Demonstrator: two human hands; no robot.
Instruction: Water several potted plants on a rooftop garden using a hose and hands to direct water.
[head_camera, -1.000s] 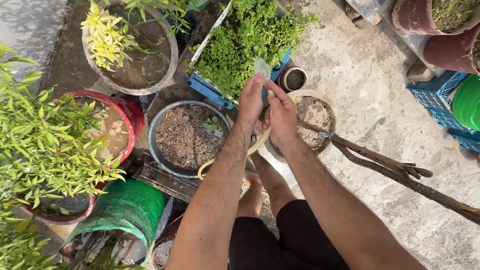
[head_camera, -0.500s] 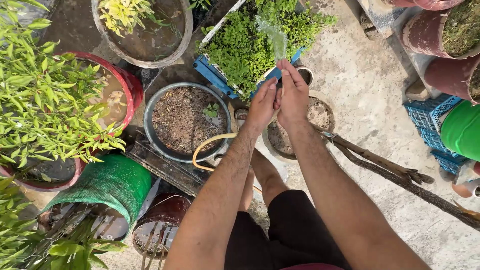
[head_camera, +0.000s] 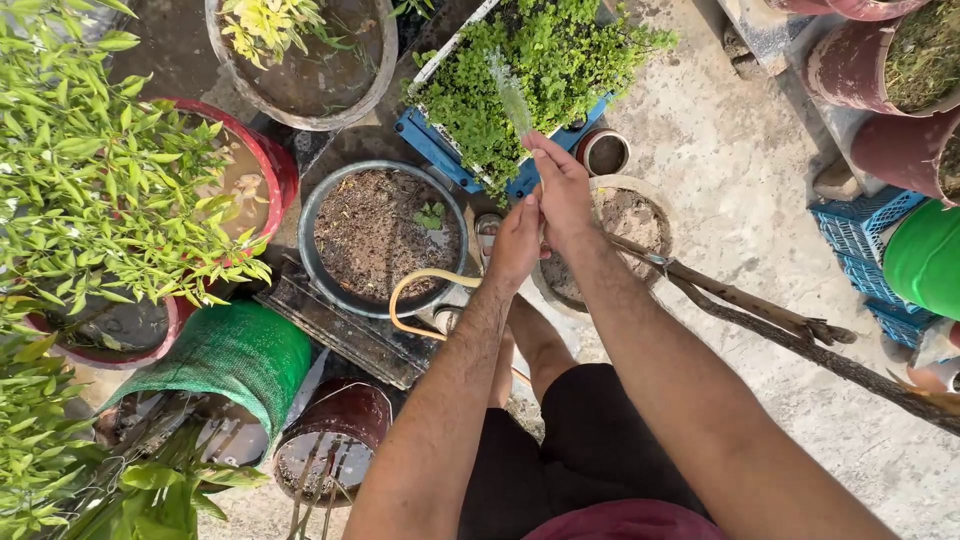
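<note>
From the head view, looking down, the person stands among many pots and holds a thin yellowish hose (head_camera: 425, 290) with both hands. The right hand (head_camera: 562, 190) is closed around the hose end, with the thumb pressed near the opening, and a spray of water (head_camera: 512, 95) goes up and far toward the blue crate of small green plants (head_camera: 520, 70). The left hand (head_camera: 516, 245) is just below it, nearer to the person, fingers wrapped around the same hose, which makes a loop over the grey pot of soil (head_camera: 382, 238). To the left, the red pot (head_camera: 255, 170) and the far round pot (head_camera: 310, 55) already stand full of muddy water, so these seem finished. The grey pot and the pale pot (head_camera: 632, 215) on the right look rather dry, so I judge they are left to water.
</note>
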